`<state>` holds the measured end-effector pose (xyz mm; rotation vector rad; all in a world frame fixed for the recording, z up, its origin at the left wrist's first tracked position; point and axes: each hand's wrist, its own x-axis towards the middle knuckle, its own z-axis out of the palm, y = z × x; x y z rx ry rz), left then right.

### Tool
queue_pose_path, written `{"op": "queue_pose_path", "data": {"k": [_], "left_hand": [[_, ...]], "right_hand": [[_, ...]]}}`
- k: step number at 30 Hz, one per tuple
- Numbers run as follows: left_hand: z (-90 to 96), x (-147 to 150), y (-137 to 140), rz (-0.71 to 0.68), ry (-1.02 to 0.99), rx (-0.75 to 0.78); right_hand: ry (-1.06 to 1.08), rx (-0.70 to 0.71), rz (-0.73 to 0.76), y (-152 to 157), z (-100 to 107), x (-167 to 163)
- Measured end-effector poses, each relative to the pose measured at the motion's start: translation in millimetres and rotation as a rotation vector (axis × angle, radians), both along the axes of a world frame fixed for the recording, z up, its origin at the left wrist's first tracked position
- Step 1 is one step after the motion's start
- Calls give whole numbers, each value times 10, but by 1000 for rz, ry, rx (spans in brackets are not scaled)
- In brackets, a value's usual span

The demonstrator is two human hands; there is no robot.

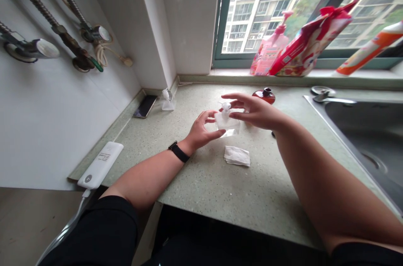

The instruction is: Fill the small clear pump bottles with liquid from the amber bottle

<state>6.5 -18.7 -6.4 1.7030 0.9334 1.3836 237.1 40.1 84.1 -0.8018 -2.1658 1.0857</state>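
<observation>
A clear, square pump bottle (227, 126) stands upright on the counter between my hands. My left hand (203, 131) grips its left side, thumb in front and fingers behind. At its white pump head (226, 107), my right hand (260, 111) closes thumb and fingers around the top, with the index finger stretched out above. A reddish-brown bottle (263, 96) with an uncapped dark neck is behind my right hand, partly hidden by it. Just in front of the pump bottle lies a folded white tissue (237, 156). Part of a small dark object (273, 134) shows beside my right wrist.
Another clear pump bottle (168, 100) and a phone (145, 106) are at the back left. A white power bank (100, 165) with a cable lies at the left edge. A steel sink (362, 131) borders the right side. Pink and red packages (302, 48) stand on the windowsill.
</observation>
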Motion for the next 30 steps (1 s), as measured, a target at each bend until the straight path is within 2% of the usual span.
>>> {"op": "queue_pose_path", "data": {"k": [7,14,18,25,27,30], "left_hand": [[25,-5,-24,-180,-145,-137],[66,3,-48,-271,-223,-223],[40,-2,-40,-259,-208,-237],[-29,-25,7,-68,-127,-166],[-24,-22,12,-90,-156,-181],[4,-12,5,-204,-228,-223]], "right_hand": [[49,-160,107,3,29,36],[129,-279,199,11,51,27],[139,-269,177,35,21,18],[94,-96,7,48,-42,-39],[105,-86,2,43,-52,-54],[142,-175,71,42,-53,-54]]}}
